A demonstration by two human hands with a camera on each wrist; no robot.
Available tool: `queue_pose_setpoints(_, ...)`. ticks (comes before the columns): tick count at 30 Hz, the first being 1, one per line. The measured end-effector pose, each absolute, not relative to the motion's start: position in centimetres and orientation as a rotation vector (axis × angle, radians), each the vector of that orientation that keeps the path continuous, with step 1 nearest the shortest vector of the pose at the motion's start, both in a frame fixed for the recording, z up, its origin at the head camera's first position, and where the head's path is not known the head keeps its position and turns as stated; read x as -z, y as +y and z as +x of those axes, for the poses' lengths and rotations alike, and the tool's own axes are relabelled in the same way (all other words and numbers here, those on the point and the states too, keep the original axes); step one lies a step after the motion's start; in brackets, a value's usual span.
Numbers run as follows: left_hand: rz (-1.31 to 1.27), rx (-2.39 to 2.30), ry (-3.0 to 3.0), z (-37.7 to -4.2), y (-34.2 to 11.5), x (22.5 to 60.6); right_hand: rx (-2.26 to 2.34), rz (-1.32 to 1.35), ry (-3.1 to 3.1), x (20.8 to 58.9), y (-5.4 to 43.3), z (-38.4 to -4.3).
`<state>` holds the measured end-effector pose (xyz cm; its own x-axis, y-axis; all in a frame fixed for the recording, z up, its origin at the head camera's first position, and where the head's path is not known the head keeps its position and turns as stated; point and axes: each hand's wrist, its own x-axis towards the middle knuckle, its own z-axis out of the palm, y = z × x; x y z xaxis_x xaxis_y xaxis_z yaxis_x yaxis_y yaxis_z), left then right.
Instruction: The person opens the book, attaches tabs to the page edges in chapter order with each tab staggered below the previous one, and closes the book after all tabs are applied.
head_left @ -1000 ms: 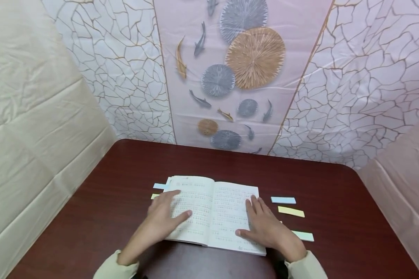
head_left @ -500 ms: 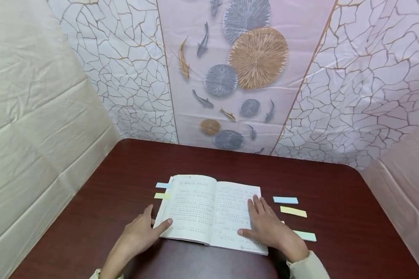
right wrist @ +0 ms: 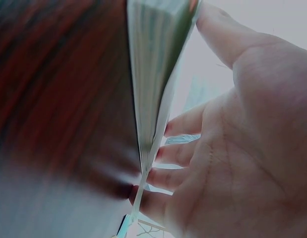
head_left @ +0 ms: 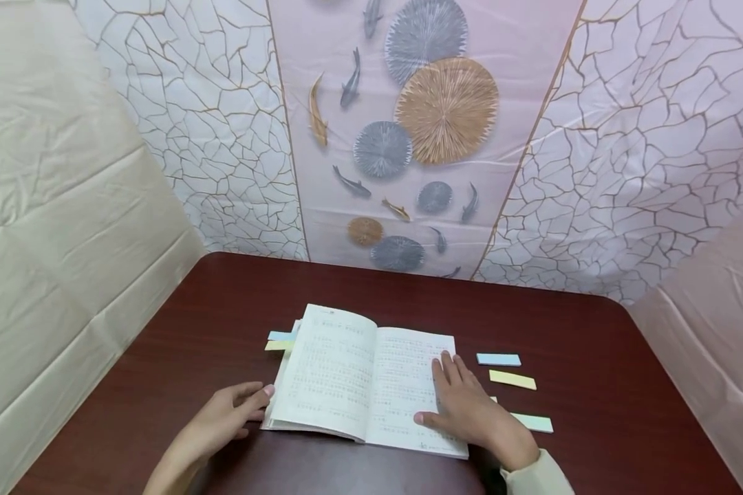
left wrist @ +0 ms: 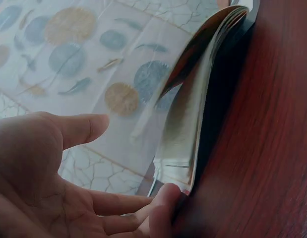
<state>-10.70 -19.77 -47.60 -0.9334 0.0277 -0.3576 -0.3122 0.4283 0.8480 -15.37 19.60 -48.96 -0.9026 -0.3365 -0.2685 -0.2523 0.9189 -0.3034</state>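
Observation:
An open book (head_left: 340,364) with printed pages lies on the dark red table. Its upper left leaves bow up from the ones beneath, with a gap between them in the left wrist view. My left hand (head_left: 219,416) is at the book's lower left corner, fingers loosely bent. In the left wrist view its fingertips (left wrist: 168,193) reach the book's edge, while the thumb (left wrist: 86,130) stands apart from the leaves. My right hand (head_left: 467,405) rests on the right page, fingers extended and thumb spread. A blue tab (head_left: 281,336) and a yellow tab (head_left: 278,346) stick out on the left.
To the right of the book lie a blue sticky strip (head_left: 498,359), a yellow strip (head_left: 512,379) and a green strip (head_left: 532,422), the last partly behind my right wrist. A patterned curtain (head_left: 384,137) hangs behind the table (head_left: 569,344).
My left hand has slid off the left page, leftward and toward me, to the book's edge. The left leaves have risen, and both tabs are uncovered. My right hand stays on its page.

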Motion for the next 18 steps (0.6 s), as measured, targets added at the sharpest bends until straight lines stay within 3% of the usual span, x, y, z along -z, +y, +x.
queue_pose_setpoints(18, -0.168, -1.786, 1.998, -11.2, -18.3, 47.8, 0.418, -0.443, 2.751, 48.9, 19.6, -15.3)
